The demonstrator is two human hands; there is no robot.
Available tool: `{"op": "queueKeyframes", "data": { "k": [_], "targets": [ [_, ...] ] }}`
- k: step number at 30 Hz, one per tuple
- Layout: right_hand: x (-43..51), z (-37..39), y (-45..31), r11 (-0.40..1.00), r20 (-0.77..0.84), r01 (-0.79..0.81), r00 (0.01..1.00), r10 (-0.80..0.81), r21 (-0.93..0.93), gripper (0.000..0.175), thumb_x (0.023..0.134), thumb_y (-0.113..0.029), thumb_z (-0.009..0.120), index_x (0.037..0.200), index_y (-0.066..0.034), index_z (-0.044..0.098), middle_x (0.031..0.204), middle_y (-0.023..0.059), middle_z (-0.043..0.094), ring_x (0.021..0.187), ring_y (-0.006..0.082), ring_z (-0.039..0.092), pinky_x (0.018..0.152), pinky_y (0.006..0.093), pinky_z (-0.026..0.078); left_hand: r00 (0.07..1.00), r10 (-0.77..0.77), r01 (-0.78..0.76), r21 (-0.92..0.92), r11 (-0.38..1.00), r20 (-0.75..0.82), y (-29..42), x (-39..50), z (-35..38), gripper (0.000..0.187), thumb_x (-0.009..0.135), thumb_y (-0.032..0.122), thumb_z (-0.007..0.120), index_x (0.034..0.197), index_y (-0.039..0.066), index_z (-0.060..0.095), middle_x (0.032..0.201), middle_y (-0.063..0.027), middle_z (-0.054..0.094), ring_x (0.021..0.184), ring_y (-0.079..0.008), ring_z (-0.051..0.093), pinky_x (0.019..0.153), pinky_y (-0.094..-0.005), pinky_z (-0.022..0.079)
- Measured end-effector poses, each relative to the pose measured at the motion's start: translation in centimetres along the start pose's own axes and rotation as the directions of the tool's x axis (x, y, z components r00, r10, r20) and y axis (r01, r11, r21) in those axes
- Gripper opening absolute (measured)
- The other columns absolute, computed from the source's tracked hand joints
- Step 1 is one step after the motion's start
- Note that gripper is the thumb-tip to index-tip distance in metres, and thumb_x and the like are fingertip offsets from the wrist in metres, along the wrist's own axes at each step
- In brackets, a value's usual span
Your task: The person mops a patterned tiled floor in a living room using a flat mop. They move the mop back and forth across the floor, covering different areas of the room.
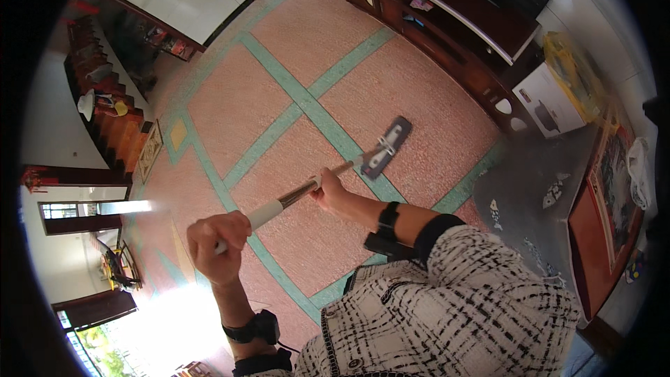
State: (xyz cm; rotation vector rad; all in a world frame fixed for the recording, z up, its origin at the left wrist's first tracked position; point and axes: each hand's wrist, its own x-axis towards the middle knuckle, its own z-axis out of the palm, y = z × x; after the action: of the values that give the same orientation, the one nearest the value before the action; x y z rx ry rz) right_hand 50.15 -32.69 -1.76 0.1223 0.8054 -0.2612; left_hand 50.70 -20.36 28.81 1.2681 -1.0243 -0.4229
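A flat mop slants across the middle of the view, its white handle grip (264,215) and metal pole (298,195) leading down to a dark grey mop head (388,147). My left hand (217,245) is closed around the top end of the grip. Lower down, my right hand (332,192) grasps the pole. The mop head rests flat on the pink tiled floor (272,76), partly over a green stripe. It looks slightly blurred.
A dark wooden TV cabinet (445,60) stands at the upper right, beside a white box (549,99) with a yellow plastic bag (570,73). A grey cloth with fish figures (528,193) covers something on the right. Wooden stairs (118,131) bearing items rise at left.
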Motion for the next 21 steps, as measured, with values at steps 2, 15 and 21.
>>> {"op": "queueKeyframes", "data": {
  "k": [2,15,21],
  "targets": [
    [3.3,2.2,-0.4,0.998,0.028,0.049,0.998,-0.05,0.039,0.019,0.089,-0.021,0.05,0.097,-0.0058,0.042,0.081,0.009,0.051,0.071,0.021,0.056,0.055,0.0364,0.049,0.998,0.058,-0.058,0.045,0.997,0.005,-1.0,0.9,1.0,0.041,0.091,0.021,0.044,0.056,0.002,0.054,0.05,-0.0068,0.051,0.044,-0.0173,0.045,0.053,-0.0348,0.041],
    [3.0,7.0,-4.9,0.96,0.213,-0.078,0.967,0.137,-0.267,0.016,0.092,-0.019,0.051,0.093,-0.0045,0.045,0.085,0.0121,0.057,0.075,0.0252,0.062,0.063,0.0375,0.056,0.991,0.007,-0.026,0.144,0.989,0.131,-1.1,-0.1,-4.6,0.031,0.087,0.013,0.049,0.059,0.001,0.054,0.056,-0.0073,0.054,0.053,-0.0217,0.053,0.066,-0.041,0.048],
    [-2.6,0.7,-4.3,0.965,-0.013,-0.165,0.986,0.166,-0.202,0.016,0.092,-0.02,0.05,0.091,-0.0048,0.048,0.084,0.0124,0.059,0.075,0.0258,0.062,0.067,0.0406,0.057,0.974,-0.108,0.137,-0.141,0.98,0.198,-3.1,-0.6,-11.1,0.037,0.091,0.018,0.048,0.06,0.0,0.056,0.056,-0.0078,0.053,0.054,-0.0205,0.051,0.068,-0.0411,0.047]
  ]
}}
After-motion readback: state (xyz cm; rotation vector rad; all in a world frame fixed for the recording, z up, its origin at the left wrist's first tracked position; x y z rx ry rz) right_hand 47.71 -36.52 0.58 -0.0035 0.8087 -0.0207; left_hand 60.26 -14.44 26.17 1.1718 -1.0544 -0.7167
